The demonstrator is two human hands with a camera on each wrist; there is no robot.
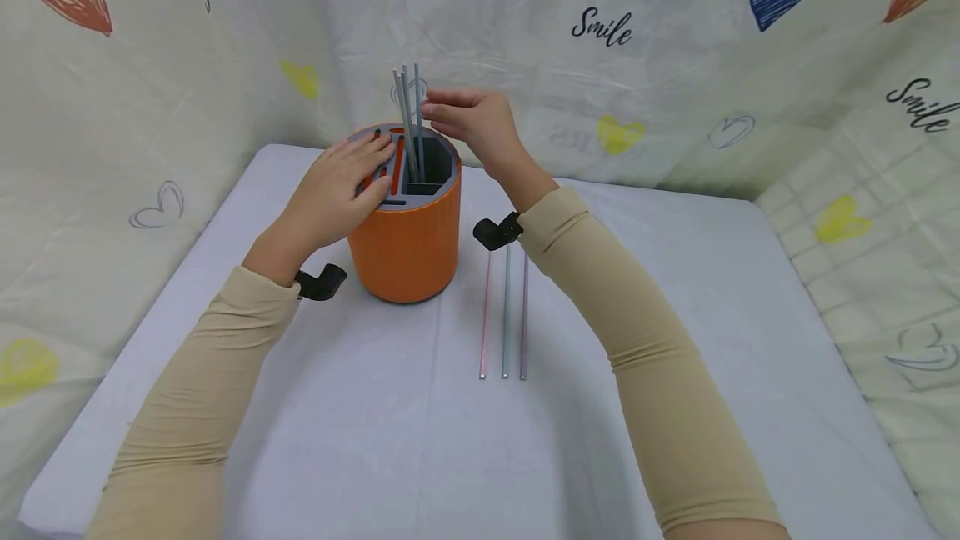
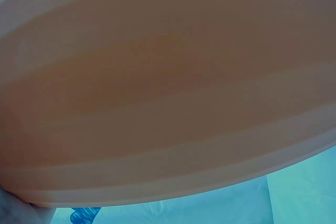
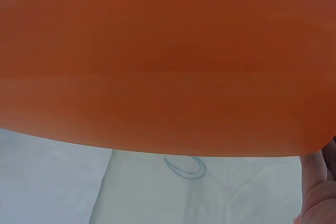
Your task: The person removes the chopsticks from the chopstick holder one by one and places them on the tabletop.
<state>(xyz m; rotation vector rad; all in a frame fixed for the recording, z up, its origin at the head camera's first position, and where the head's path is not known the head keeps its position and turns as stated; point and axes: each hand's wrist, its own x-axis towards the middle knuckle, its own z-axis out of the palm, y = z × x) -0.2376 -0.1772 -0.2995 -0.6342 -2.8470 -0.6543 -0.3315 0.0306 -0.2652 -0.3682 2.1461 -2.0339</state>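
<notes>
An orange round holder (image 1: 405,248) with a grey slotted top stands at the back of the table. My left hand (image 1: 337,182) rests on that top, fingers spread over its left slots. Several thin grey sticks (image 1: 410,127) rise upright from the top beside a wide dark compartment. Fingertips of my right hand (image 1: 476,123) are right at the rightmost stick, above the rim. The holder's orange wall (image 3: 168,66) fills most of the right wrist view, with part of my right hand (image 3: 317,198) at the lower right. It looms equally close in the left wrist view.
Three slim sticks, one pink (image 1: 485,323), one blue-grey (image 1: 506,323) and one purple (image 1: 524,323), lie side by side on the white tabletop (image 1: 420,423), below my right wrist. A cloth backdrop (image 1: 525,65) with hearts and "Smile" lettering hangs close behind the holder.
</notes>
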